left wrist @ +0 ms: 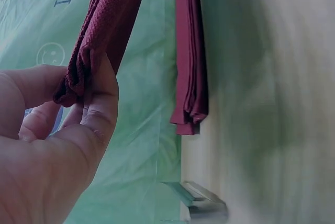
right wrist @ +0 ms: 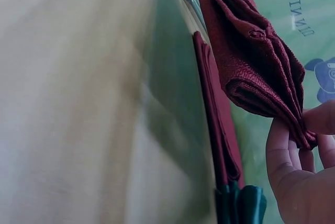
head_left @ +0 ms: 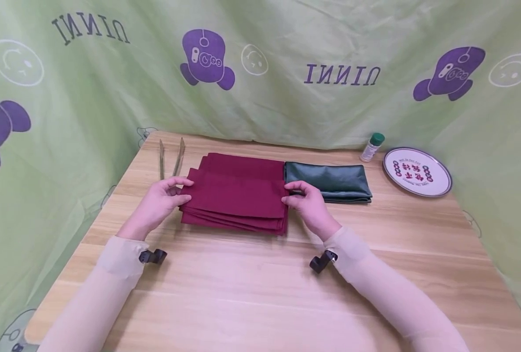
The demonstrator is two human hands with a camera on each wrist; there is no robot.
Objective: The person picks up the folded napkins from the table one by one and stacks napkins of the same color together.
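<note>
Both hands hold up a folded burgundy cloth (head_left: 238,193) by its two ends, above the table. My left hand (head_left: 155,205) pinches the left end between thumb and fingers, and my right hand (head_left: 311,208) pinches the right end the same way. Several layers show at the edge of the held cloth (right wrist: 251,67) in the right wrist view. Beneath and behind it a second folded burgundy cloth (left wrist: 189,62) lies on the table, partly hidden in the head view. Against its right end lies a folded dark green cloth (head_left: 331,181) with a sheen.
Metal tongs (head_left: 179,156) lie at the back left of the wooden table (head_left: 251,293). At the back right stand a small green-capped bottle (head_left: 372,147) and a white plate (head_left: 414,183) with red writing. A green printed curtain (head_left: 278,107) hangs round the table.
</note>
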